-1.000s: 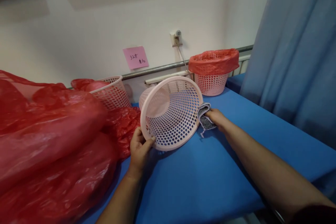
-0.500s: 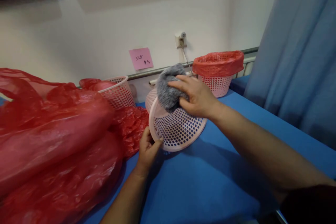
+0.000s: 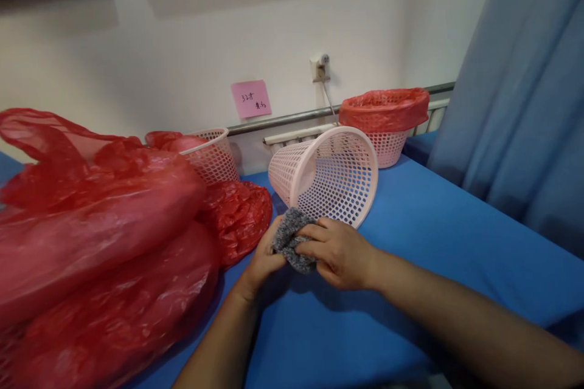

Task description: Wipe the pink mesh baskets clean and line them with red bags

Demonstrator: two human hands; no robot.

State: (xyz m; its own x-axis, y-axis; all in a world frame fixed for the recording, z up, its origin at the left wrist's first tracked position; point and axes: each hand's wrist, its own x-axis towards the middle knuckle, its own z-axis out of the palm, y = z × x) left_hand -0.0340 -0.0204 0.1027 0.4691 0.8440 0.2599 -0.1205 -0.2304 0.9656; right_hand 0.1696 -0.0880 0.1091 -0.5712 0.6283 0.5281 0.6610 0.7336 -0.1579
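Note:
A fuzzy grey cloth is bunched up between my two hands. My right hand grips it from the right, fingers pressed into its folds. On the cloth's other side, my left hand closes on it with the thumb in front; its fingers are mostly hidden behind the cloth. Just beyond them a pink perforated plastic basket lies on its side, its mouth facing me and slightly right. The cloth overlaps the lower part of its rim, and I cannot tell whether they touch.
Crumpled red plastic bags pile up at left, with another pink basket behind. A basket lined with a red bag stands at back right. All rest on a blue surface before a metal rail. A blue curtain hangs right.
My right hand has brought the cloth down from inside the basket's mouth to my left hand. The left hand has left the basket's rim, and the basket sits slightly farther right and away.

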